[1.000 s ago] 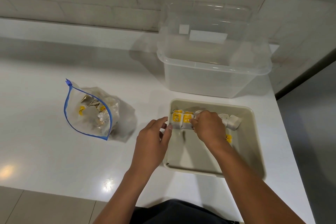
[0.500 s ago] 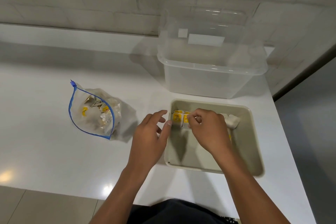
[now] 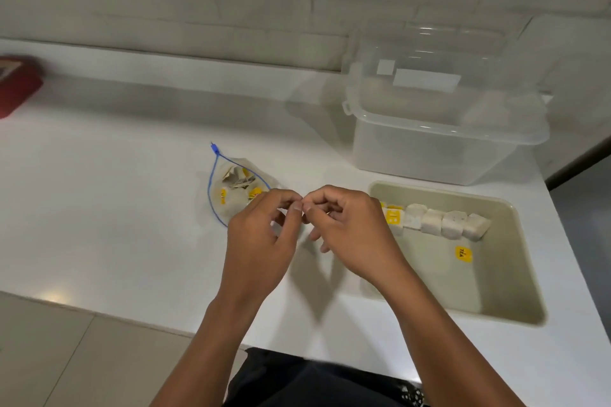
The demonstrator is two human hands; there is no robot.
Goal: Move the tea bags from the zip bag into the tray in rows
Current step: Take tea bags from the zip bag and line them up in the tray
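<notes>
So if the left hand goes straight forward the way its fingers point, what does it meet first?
Most likely the zip bag, lying open just beyond the left hand. Height above the counter is unclear.

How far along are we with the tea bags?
Done: one row of tea bags stands along the far side of the tray. In hand: nothing clearly; both hands meet, fingers curled, between tray and zip bag. Left: the bags still inside it.

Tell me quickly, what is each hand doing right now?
Left hand: fingers curled, fingertips pinched; anything held is too small to tell.
Right hand: the same, curled and pinched, contents unclear.
</notes>
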